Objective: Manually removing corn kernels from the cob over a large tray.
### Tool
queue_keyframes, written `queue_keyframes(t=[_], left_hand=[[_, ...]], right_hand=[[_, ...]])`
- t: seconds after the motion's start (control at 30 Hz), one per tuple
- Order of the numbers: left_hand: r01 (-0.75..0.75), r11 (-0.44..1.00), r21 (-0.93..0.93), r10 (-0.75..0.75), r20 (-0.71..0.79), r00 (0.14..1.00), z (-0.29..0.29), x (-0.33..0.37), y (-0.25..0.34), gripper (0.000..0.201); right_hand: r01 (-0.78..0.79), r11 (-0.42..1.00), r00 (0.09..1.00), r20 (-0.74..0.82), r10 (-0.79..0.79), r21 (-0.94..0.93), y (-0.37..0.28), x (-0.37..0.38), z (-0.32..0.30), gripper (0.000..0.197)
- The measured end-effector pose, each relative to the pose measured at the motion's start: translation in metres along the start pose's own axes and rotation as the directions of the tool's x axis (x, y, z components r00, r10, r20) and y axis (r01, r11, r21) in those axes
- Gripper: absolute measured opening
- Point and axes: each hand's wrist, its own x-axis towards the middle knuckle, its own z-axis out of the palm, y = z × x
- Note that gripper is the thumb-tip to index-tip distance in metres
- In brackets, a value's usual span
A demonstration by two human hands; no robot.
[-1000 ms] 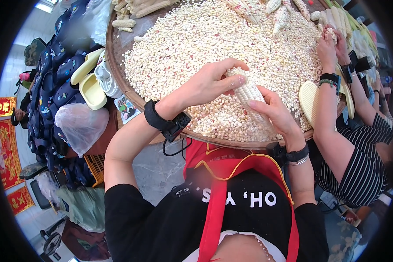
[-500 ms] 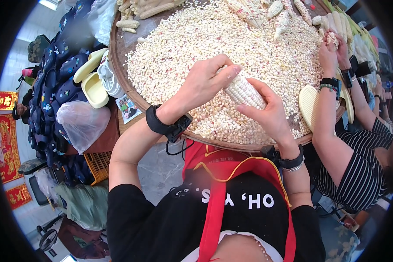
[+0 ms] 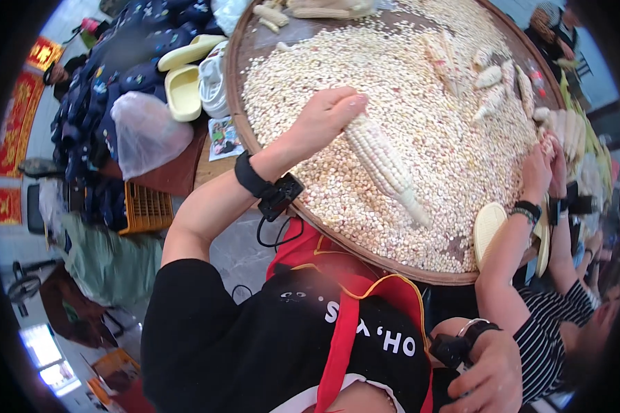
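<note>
My left hand (image 3: 327, 117) is closed round one end of a pale corn cob (image 3: 382, 158) with kernels still on it. The cob slants down to the right over a wide round tray (image 3: 420, 277) spread with loose corn kernels (image 3: 351, 65). Drawn back beside my body at the lower right is my right hand (image 3: 492, 378). Its fingers are loosely bent and apart, with nothing visible in them. Part of that hand lies close to the picture's dark rim.
Several speckled cobs (image 3: 490, 77) lie at the tray's far right, and stripped cobs (image 3: 331, 8) at its far edge. A co-worker's hands (image 3: 544, 165) are at the right rim, near a yellow shoe sole (image 3: 488, 230). Yellow clogs (image 3: 184, 93) and a plastic bag (image 3: 148, 127) stand left.
My right hand has let go of the cob and moved back toward my body. My left hand alone now holds it. The view has turned, shifting the tray rightward.
</note>
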Motion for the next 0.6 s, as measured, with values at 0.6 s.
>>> queue_keyframes(t=[0.6], left_hand=[[-0.074,0.997,0.027,0.068,0.168,0.983,0.031,-0.002,0.02,0.034]], right_hand=[[-0.033,0.991,0.999,0.019,0.036,-0.129,-0.011,0.024,0.01,0.014]])
